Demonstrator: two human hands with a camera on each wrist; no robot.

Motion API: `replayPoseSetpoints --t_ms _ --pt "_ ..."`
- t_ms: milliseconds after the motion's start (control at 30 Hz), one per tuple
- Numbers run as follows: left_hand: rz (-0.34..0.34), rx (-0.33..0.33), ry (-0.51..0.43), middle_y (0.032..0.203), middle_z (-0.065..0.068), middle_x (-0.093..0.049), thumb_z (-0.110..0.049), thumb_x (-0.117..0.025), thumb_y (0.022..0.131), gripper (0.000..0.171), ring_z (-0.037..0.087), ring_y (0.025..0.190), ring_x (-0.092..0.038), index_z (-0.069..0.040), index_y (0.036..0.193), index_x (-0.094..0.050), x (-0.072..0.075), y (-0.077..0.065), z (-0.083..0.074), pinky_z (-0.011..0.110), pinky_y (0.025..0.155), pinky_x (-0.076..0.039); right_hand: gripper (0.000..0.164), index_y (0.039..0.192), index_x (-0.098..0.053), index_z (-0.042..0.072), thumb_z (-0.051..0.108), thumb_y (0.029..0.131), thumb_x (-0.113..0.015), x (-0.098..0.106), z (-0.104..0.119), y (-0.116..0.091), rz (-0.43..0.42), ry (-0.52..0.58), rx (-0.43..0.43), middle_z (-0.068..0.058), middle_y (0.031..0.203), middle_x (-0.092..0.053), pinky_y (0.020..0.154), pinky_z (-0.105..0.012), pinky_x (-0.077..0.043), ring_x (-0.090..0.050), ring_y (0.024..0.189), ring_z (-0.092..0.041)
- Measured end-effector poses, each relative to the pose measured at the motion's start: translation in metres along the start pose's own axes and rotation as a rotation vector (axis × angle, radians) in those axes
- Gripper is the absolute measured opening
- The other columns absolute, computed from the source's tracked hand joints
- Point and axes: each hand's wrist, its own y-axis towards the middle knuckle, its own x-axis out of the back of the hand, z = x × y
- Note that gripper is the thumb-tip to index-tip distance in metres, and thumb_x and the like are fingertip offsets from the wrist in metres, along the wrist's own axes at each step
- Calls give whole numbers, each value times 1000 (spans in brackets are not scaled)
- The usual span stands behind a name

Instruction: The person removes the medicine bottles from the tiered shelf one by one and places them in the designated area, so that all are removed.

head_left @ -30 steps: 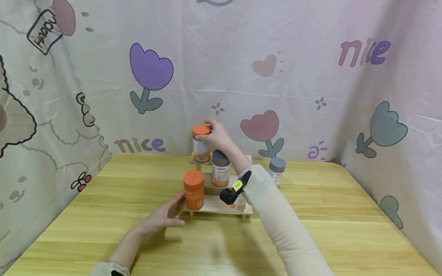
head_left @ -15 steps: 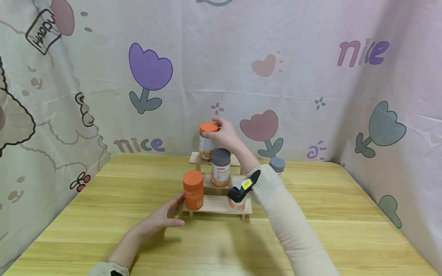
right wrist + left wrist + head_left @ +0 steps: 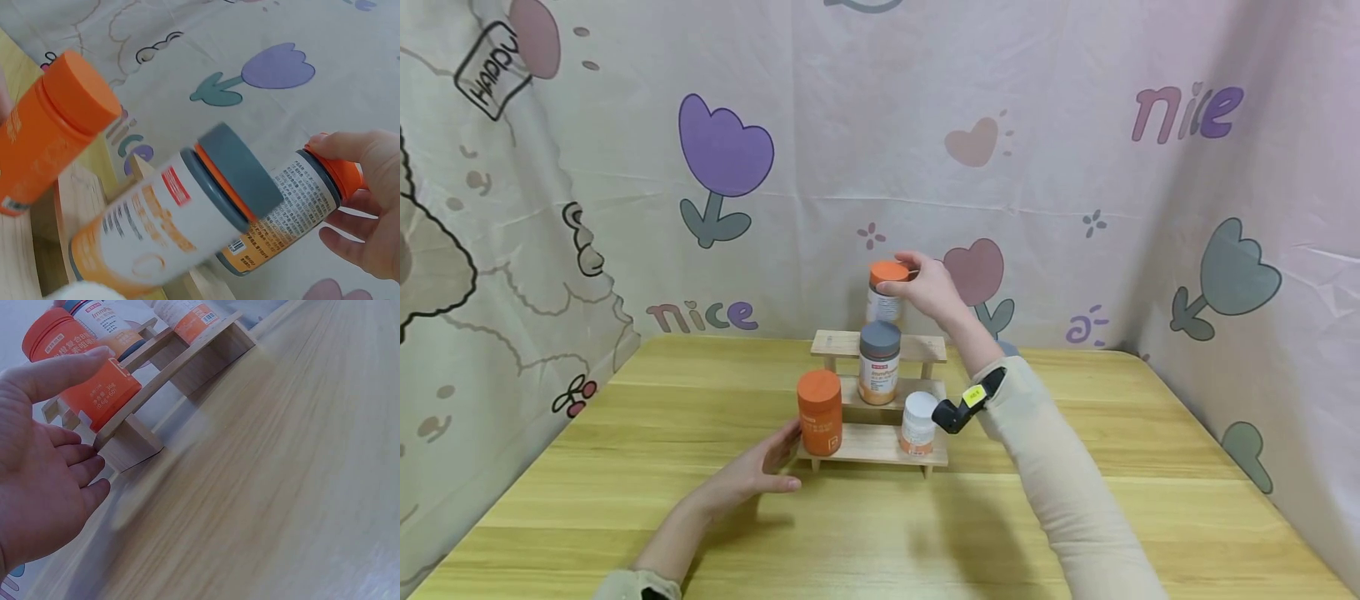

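In the head view my right hand [image 3: 928,287] grips the orange lid of a supplement bottle [image 3: 883,307], at the top tier of a wooden three-step rack [image 3: 838,342]. The bottle's base is hidden, so I cannot tell whether it touches the shelf. A grey-lidded bottle [image 3: 878,371] stands on the middle tier. The bottom tier bears an orange bottle [image 3: 822,421] at left and a small white-lidded bottle [image 3: 918,423] at right. My left hand [image 3: 748,471], fingers relaxed and thumb apart, lies beside the orange bottle; its fingertips are near the rack's left end in the left wrist view.
The rack stands on a wooden table [image 3: 700,400] near its back edge. Behind my right sleeve, a grey lid [image 3: 1009,348] of another bottle barely shows. A patterned cloth [image 3: 850,125] hangs at the back and sides.
My right hand has moved right along the top tier with the orange-lidded bottle, from the left end to behind the grey-lidded one. The left hand has stayed in place.
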Motion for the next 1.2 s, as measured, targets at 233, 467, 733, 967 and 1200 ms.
replayPoseSetpoints --t_ms 233,467,733,967,1200 --pt "-6 8 -2 152 22 1 -12 -63 85 90 36 138 -3 5 146 2 0 1 -1 45 111 -7 62 133 -48 6 21 79 -74 14 -10 -3 -11 22 6 -10 122 -57 93 -35 -45 -52 109 -21" --pt "-6 10 -10 153 21 1 -11 -63 85 90 35 139 -4 4 146 2 1 1 -2 43 111 -8 59 131 -49 4 21 80 -72 30 -18 -9 -31 8 29 -11 123 -55 93 -36 -45 -51 108 -23" --pt "9 -36 5 151 26 1 -11 -63 85 90 41 137 -2 7 145 2 1 1 -3 49 110 -7 56 130 -50 5 19 80 -72 45 -26 -16 -58 72 17 -12 121 -54 89 -35 -47 -50 106 -23" --pt "8 -34 11 150 26 1 -13 -64 85 91 41 137 -3 7 145 2 0 0 -3 49 110 -7 57 131 -46 2 17 82 -70 60 -40 -21 -74 121 22 -14 123 -51 85 -32 -48 -49 106 -23" --pt "4 -15 10 151 24 1 -14 -64 85 92 39 138 -3 6 145 2 1 1 0 48 111 -7 57 132 -44 1 17 84 -68 77 -49 -28 -104 105 18 -14 127 -49 91 -31 -43 -47 109 -23"
